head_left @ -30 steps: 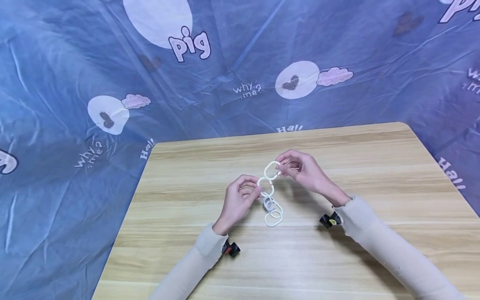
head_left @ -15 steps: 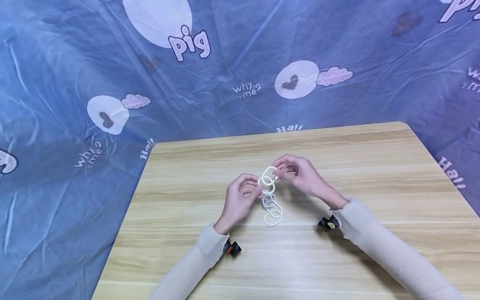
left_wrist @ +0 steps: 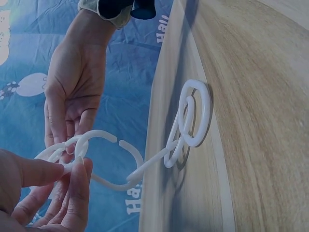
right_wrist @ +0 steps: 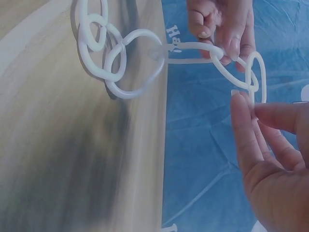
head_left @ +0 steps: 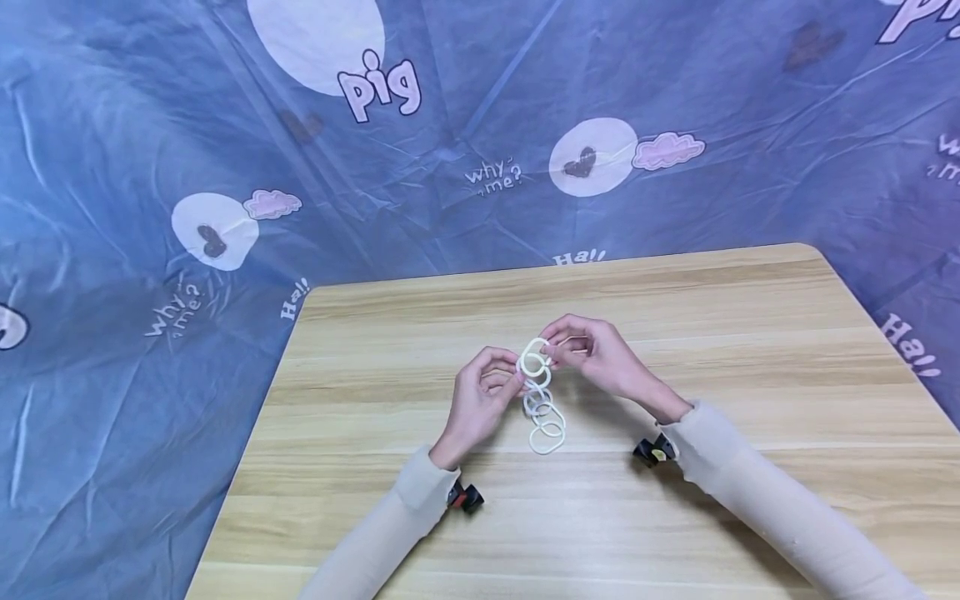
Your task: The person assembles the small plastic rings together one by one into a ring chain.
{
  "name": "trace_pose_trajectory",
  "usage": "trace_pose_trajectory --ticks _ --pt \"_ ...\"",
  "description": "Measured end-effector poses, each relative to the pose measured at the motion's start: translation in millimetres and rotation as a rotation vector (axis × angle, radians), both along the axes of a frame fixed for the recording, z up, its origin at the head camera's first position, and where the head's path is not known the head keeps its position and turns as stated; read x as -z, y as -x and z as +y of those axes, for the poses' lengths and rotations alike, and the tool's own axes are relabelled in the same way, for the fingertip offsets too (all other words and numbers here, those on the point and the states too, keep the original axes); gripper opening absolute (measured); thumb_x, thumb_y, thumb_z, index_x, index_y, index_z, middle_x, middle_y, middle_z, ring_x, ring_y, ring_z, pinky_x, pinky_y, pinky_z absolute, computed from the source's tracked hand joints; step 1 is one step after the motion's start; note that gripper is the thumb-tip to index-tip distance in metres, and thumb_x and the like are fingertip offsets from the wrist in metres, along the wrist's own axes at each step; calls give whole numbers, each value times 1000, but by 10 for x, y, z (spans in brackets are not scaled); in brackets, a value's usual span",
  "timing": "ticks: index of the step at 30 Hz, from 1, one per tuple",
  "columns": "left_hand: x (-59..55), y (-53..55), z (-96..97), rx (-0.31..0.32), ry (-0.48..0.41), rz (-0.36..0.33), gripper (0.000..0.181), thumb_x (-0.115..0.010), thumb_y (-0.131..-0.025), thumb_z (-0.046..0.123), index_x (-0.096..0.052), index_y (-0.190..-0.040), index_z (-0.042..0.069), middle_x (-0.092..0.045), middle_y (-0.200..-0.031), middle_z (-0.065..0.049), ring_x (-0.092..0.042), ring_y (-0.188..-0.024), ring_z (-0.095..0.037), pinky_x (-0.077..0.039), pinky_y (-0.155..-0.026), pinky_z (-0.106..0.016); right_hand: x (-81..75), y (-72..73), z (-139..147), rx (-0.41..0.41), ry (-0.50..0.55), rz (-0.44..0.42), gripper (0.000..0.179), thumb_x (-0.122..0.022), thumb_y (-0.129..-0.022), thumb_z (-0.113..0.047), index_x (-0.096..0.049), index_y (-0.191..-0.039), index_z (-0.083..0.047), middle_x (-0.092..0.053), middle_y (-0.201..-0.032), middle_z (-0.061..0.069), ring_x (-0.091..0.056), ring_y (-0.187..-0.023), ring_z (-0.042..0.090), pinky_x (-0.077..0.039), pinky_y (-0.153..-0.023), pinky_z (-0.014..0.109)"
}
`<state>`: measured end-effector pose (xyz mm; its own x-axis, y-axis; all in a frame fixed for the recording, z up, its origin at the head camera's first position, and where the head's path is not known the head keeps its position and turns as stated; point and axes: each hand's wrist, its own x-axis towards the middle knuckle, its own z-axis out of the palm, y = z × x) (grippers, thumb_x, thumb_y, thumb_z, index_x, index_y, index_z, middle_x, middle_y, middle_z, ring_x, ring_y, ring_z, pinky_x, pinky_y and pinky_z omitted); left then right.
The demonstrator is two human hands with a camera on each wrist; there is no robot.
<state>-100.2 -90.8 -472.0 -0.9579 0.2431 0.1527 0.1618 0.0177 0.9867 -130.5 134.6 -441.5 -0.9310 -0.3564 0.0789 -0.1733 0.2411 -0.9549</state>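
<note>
A chain of several pale plastic links hangs from both hands, its lower end close over the table. One link in the middle looks bluish grey. My left hand pinches an upper link between thumb and fingertips. Just right of it, my right hand pinches the top link, which overlaps the left hand's link. In the left wrist view, a C-shaped link shows a small gap in its ring. The bottom link lies near the wood. Where the top links meet is partly hidden by fingers.
A light wood-grain table extends under both arms. Blue printed cloth stands behind it and along the sides. Small black cameras, one of them the left wrist camera, sit below the sleeve cuffs.
My right hand has moved down and left with the top link, bringing it over the link in my left hand. The left hand and the lower chain have hardly moved.
</note>
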Motion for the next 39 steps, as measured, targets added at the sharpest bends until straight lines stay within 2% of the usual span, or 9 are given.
trace_pose_trajectory --ticks 10,15,18,23,26,30,34,37,39 --pt "14 -3 -20 -5 -12 -14 26 -70 -93 -7 -63 -118 -6 -70 -111 -28 -72 -92 -50 -68 -84 -43 38 -4 -30 15 43 -31 25 -71 -96 -4 -67 -121 1 -74 -108 24 -76 -93 42 -66 -85 50" --pt "23 -9 -29 -12 -6 -10 26 -71 -93 -6 -64 -118 -5 -70 -110 -28 -72 -91 -49 -68 -82 -37 51 -21 -46 18 1 -29 27 -71 -97 -6 -67 -123 -1 -74 -113 22 -78 -95 33 -68 -86 39" --pt "23 -13 -33 -16 -8 -9 26 -71 -92 -6 -64 -118 -5 -70 -109 -28 -72 -91 -50 -68 -81 -38 53 -32 -59 24 -13 -34 27 -71 -97 -7 -67 -124 -2 -74 -115 21 -78 -94 24 -67 -86 33" --pt "15 -13 -23 -9 -7 -4 27 -70 -93 -8 -64 -119 -7 -71 -112 -29 -72 -92 -50 -66 -84 -50 49 -49 -102 -24 97 -111 30 -67 -98 -1 -63 -127 6 -70 -116 27 -78 -90 16 -67 -87 36" --pt "4 -11 -11 14 -19 -4 28 -69 -94 -7 -63 -121 -8 -70 -116 -30 -73 -97 -51 -66 -85 -52 26 -66 -141 -55 142 -140 31 -65 -98 1 -61 -129 8 -68 -118 30 -78 -91 16 -67 -88 35" --pt "-11 2 -6 18 -13 10 28 -69 -95 -5 -63 -122 -7 -70 -116 -29 -74 -96 -50 -68 -83 -42 -19 -62 -160 -38 110 -91 29 -66 -99 -2 -63 -127 6 -70 -116 28 -79 -92 22 -67 -86 30" --pt "-20 20 -31 -12 28 21 28 -68 -94 -6 -65 -121 -5 -72 -111 -27 -73 -89 -49 -68 -77 -31 -81 -23 -134 -10 114 -84 27 -67 -99 -4 -64 -124 5 -72 -113 28 -79 -88 22 -68 -84 42" --pt "-22 33 -55 -17 34 7 26 -68 -95 -4 -66 -121 -4 -71 -110 -26 -72 -89 -50 -68 -77 -36 -134 11 -98 5 127 -62 26 -67 -99 -4 -65 -123 7 -72 -112 31 -78 -83 17 -68 -82 47" --pt "-25 40 -66 -13 30 -5 25 -69 -96 -1 -67 -122 -3 -70 -110 -26 -71 -90 -51 -68 -78 -44 -165 31 -74 14 117 -34 25 -68 -99 -4 -65 -121 8 -74 -109 28 -77 -80 16 -68 -79 44"
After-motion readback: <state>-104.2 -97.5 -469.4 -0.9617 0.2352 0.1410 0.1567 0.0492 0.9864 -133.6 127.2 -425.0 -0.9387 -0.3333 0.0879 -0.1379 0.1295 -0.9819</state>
